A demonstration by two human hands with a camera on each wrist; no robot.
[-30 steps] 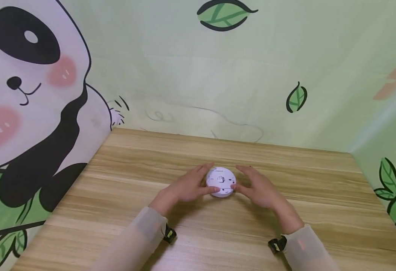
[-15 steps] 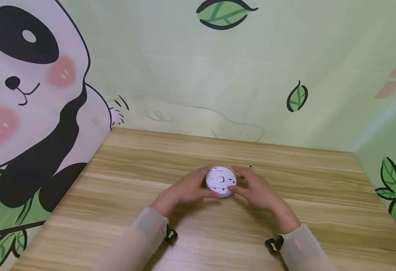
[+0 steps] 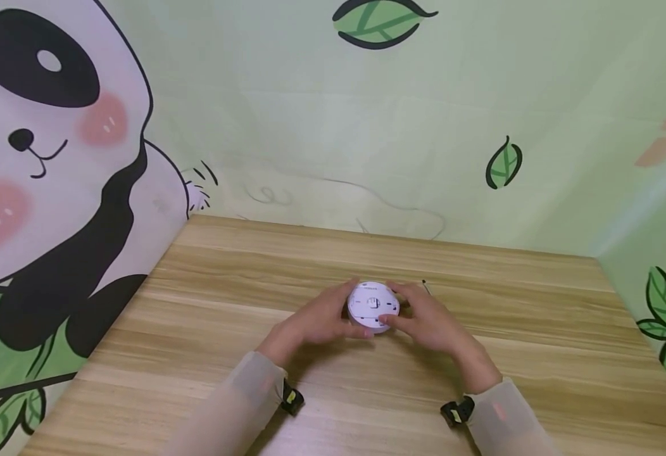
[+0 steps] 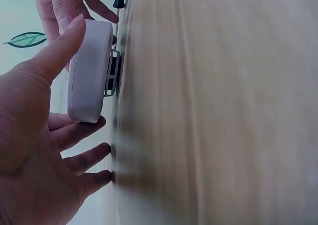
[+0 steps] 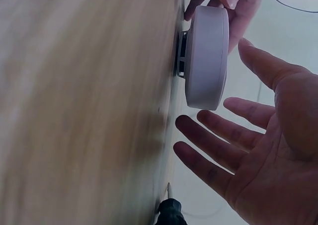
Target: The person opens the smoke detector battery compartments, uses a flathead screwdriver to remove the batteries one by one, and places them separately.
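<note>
A round white smoke detector [image 3: 374, 310] lies face down on the wooden table, its flat back with a paper-like label and small slots upward. Its slatted sensing end [image 5: 183, 53] sits against the table in the right wrist view. My left hand [image 3: 324, 315] holds the left side, thumb along the near rim and fingers round the far side. My right hand [image 3: 432, 320] is at the right side with spread, straight fingers. Its thumb reaches over the label in the head view and stands off the surface in the right wrist view.
A screwdriver with a dark handle [image 5: 170, 214] lies on the table beyond my right hand, mostly hidden in the head view. Behind the wooden table [image 3: 242, 253] hangs a pale green backdrop [image 3: 287, 114] with a cartoon panda and leaves.
My right hand has moved slightly left, bringing its thumb further over the smoke detector. The left thumb has slid from the top to the near rim. The smoke detector stays nearly in place.
</note>
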